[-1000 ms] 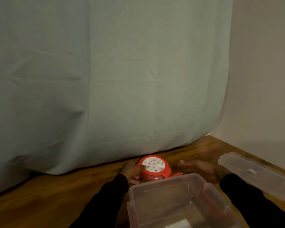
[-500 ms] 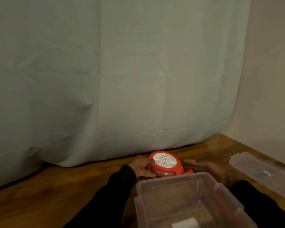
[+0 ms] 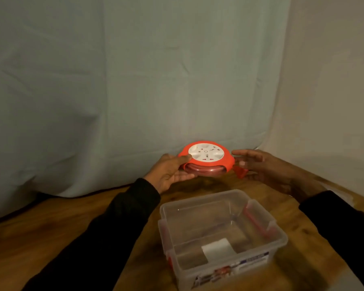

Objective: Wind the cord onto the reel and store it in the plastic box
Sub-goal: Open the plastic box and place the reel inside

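Pale cloth (image 3: 135,80) hangs behind the wooden table (image 3: 51,238), and you hold the reel (image 3: 206,157) above its far edge, flat, sockets up, cord (image 3: 204,170) wound inside. Your left hand (image 3: 168,173) grips its left rim, thumb on top; your right hand (image 3: 259,164) hovers beside the right rim, fingers loosely spread. Directly nearer you sits the open plastic box (image 3: 280,238), with nothing between them.

You have a reel (image 3: 206,157) of smooth orange plastic with a matt white face, a clear glossy plastic box (image 3: 221,232) bearing paper labels, a varnished wood-grain tabletop (image 3: 51,238), and a soft, creased pale cloth backdrop (image 3: 135,80) behind.
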